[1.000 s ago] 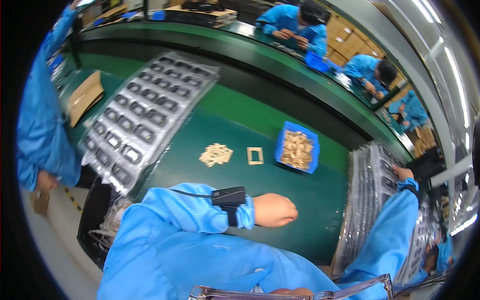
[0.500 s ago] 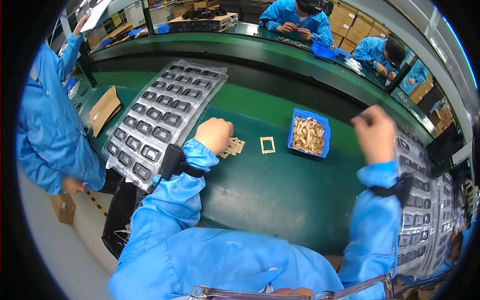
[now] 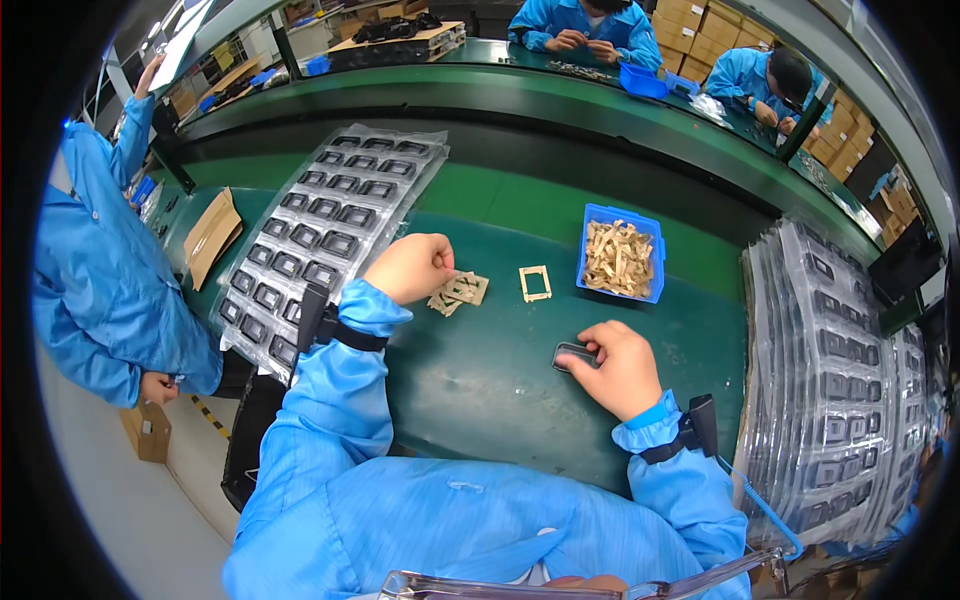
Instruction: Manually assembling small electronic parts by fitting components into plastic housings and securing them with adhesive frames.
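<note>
My right hand [image 3: 622, 372] is closed on a small dark rectangular frame with rounded corners [image 3: 575, 355], held by its right end just above the green work surface. My left hand [image 3: 410, 268] has its thumb and fingers pinched together at the edge of a small pile of flat tan rectangular frames [image 3: 468, 289]. Whatever sits between those fingertips is too small to make out. A single tan frame [image 3: 536, 297] with an open middle lies flat between my hands. Beyond my right hand stands a blue bin [image 3: 657, 268] filled with tan strips or pieces.
At left lies a clear plastic tray [image 3: 395, 205] with rows of dark frames. Stacked similar trays [image 3: 800, 370] stand at right. Brown cardboard [image 3: 212, 235] lies farther left, near a standing person [image 3: 110, 260]. Two people work across the green ledge [image 3: 420, 110].
My right hand has come in from the trays at right to the middle of the table, with the dark frame in it. My left hand has shifted slightly left at the tan pile.
</note>
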Available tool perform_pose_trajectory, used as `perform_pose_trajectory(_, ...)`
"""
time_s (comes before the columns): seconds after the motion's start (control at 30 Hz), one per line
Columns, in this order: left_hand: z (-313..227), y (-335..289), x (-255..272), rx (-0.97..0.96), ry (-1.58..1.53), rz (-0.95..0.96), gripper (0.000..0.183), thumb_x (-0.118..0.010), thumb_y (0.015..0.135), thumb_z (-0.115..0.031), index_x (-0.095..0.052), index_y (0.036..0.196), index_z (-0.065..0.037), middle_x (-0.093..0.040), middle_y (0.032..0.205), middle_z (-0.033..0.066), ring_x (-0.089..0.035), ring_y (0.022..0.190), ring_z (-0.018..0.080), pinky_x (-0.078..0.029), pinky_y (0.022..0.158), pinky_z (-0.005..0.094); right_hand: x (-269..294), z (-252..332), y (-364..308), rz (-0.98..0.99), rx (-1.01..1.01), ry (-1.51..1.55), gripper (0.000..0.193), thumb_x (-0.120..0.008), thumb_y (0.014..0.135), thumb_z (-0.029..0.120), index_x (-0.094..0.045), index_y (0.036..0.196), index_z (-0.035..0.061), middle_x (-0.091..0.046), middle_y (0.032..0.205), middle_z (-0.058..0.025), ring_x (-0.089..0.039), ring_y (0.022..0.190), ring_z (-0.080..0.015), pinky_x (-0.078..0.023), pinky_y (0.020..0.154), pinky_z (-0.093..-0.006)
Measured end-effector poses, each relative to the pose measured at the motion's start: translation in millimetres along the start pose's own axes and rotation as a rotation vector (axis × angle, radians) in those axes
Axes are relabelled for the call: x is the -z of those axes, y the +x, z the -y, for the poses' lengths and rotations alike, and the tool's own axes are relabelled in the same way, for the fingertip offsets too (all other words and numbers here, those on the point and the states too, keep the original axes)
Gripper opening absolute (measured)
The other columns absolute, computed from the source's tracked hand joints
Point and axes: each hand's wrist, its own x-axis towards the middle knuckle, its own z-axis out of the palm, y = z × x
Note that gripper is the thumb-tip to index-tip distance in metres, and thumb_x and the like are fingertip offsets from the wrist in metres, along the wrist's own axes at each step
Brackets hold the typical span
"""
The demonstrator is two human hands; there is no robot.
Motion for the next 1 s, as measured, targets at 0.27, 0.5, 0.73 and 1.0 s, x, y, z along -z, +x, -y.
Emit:
perform_pose_trajectory(0.27, -114.4, -6.4, -45.1, -0.265, -1.069, 0.086, 0.016, -0.071, 0.092, -0.002, -0.061, 0.104, -0.002, -0.065, 0.092, 0.0005, -0.063, 0.083, 0.0071, -0.053, 0.073, 0.0216, -3.7, -17.9, -2.5, -0.136, -0.202, 0.961, 0.031, -0.073, 0.092, 0.002, -0.066, 0.121, -0.0043, -0.070, 0.114, -0.0143, -0.070, 0.094, -0.0176, -0.059, 0.076, -0.0279)
perform_pose_trajectory(0.5, -178.3, 5.4, -74.9, -0.587, -0.564, -0.272, 0.014, -0.072, 0.087, -0.002, -0.070, 0.101, -0.003, -0.072, 0.094, 0.0072, -0.070, 0.081, 0.0200, -0.056, 0.070, 0.0301, 34.5, -32.2, -8.5, -0.396, -0.365, 1.153, 0.018, -0.061, 0.101, 0.013, -0.067, 0.100, -0.0037, -0.073, 0.093, -0.0154, -0.070, 0.077, -0.0170, -0.057, 0.069, -0.0270)
perform_pose_trajectory(0.73, -185.6, 22.9, -74.2, -1.034, -0.078, -0.474, 0.025, -0.079, 0.076, -0.005, -0.073, 0.101, -0.007, -0.073, 0.089, 0.0070, -0.071, 0.078, 0.0252, -0.058, 0.065, 0.0344, 57.0, -45.3, -9.1, -0.388, -0.468, 1.132, 0.013, -0.061, 0.099, 0.008, -0.065, 0.093, -0.0019, -0.069, 0.084, -0.0095, -0.066, 0.068, -0.0123, -0.054, 0.062, -0.0252)
perform_pose_trajectory(1.0, -184.7, 16.5, -82.6, -1.022, -0.008, -0.385, 0.023, -0.079, 0.076, -0.007, -0.070, 0.097, -0.005, -0.070, 0.084, 0.0085, -0.069, 0.071, 0.0248, -0.055, 0.059, 0.0347, 57.0, -36.3, -8.6, -0.387, -0.458, 1.055, 0.010, -0.067, 0.095, 0.007, -0.069, 0.095, -0.0024, -0.072, 0.086, -0.0084, -0.067, 0.072, -0.0108, -0.054, 0.061, -0.0241)
